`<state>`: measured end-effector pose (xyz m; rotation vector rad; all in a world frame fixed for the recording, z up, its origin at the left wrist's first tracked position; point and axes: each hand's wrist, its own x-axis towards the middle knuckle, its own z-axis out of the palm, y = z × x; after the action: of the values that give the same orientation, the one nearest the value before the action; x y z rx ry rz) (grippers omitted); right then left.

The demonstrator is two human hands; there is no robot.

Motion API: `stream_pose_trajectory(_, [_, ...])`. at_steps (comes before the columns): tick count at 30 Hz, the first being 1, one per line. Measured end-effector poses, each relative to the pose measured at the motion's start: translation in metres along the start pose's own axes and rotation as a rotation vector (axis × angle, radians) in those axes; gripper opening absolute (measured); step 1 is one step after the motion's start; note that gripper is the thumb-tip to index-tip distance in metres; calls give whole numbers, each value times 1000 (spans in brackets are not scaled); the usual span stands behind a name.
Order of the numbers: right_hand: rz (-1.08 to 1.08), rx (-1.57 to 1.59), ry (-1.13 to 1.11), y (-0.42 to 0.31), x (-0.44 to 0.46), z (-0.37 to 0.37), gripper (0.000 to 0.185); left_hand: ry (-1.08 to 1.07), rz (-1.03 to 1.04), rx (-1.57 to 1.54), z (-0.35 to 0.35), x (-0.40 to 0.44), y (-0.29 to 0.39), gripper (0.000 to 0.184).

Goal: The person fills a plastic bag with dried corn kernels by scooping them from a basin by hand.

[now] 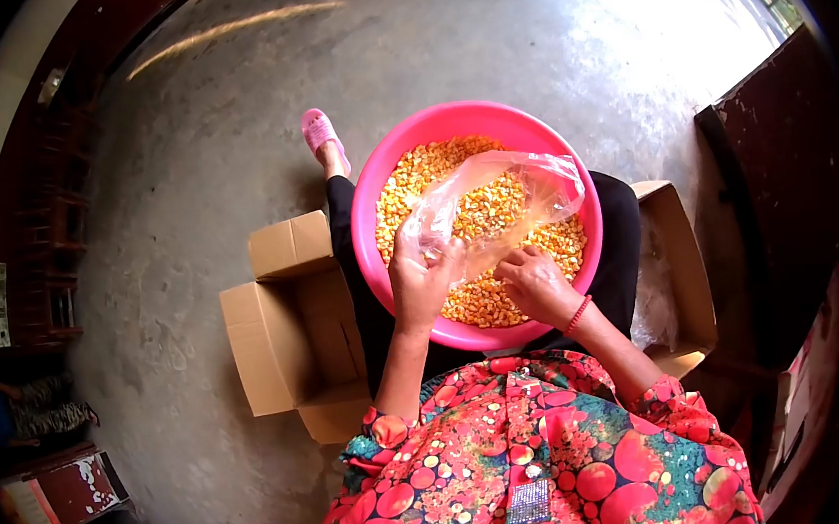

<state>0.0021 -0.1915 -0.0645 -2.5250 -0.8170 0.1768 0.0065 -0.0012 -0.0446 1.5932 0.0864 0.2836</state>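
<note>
A pink basin (371, 256) full of loose yellow corn kernels (431, 166) rests across my lap. Above the corn, a clear plastic bag (496, 167) is stretched out, its far part lying toward the basin's right rim. My left hand (423, 274) grips the bag's near left edge between thumb and fingers. On the right side, my right hand (538, 280) has its fingertips pinched together at the bag's near edge, low over the kernels. The bag looks thin and crumpled, and I cannot make out anything inside it.
An open cardboard box (296, 338) stands on the floor left of my legs. Another cardboard box (685, 269) with clear plastic in it is at my right. A pink slipper (319, 129) is on my foot. A person (28, 408) is at the far left.
</note>
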Motion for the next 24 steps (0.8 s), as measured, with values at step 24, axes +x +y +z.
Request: stream_pose_trajectory(24, [596, 1858, -456, -17, 25, -22, 23, 255, -257, -404, -12, -12, 26, 29])
